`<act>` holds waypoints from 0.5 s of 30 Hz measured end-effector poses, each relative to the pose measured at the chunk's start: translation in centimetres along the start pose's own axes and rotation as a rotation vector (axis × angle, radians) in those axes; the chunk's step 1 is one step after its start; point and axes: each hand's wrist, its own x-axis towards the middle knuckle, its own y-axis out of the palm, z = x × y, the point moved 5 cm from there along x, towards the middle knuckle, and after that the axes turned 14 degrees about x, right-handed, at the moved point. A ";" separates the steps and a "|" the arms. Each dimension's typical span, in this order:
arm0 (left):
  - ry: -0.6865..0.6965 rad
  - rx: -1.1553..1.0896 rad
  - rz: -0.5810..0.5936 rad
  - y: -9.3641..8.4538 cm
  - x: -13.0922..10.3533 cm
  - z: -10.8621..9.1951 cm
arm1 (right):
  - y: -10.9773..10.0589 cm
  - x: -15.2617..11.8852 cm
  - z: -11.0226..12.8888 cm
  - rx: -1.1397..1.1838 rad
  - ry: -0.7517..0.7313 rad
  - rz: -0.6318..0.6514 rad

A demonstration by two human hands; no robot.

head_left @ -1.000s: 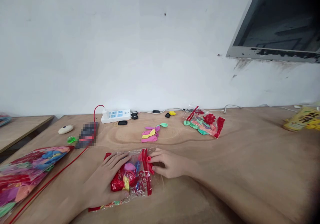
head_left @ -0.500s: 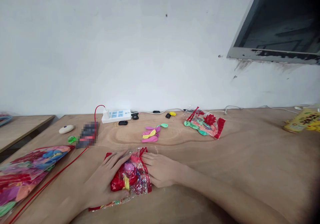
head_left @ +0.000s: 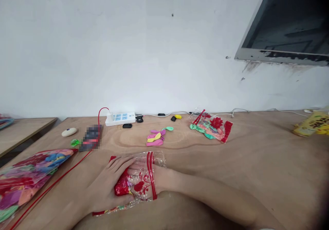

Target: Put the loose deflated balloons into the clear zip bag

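A clear plastic bag with red trim lies on the wooden table in front of me, with coloured balloons inside. My left hand presses flat on the bag's left part and holds it down. My right hand is pushed into the bag through its open end, so only the fingers show through the plastic; whether they grip a balloon I cannot tell. A small heap of loose pink, yellow and green balloons lies beyond the bag.
A second balloon bag lies at the back right, a larger one at the left edge. A white power strip, a red cable, small black items and a yellow packet line the wall side.
My right hand went from the bag's red opening edge into the bag, up to the wrist. My left hand stayed pressed on the bag.
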 end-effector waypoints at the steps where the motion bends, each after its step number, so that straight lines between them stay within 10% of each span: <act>1: -0.001 -0.004 0.006 0.1 0.0 0.0 | -0.2 -0.3 0.2 0.004 -0.027 0.009; 15: 0.000 0.018 0.032 0.5 -0.2 0.3 | -7.1 -8.4 -0.1 -0.045 0.018 -0.258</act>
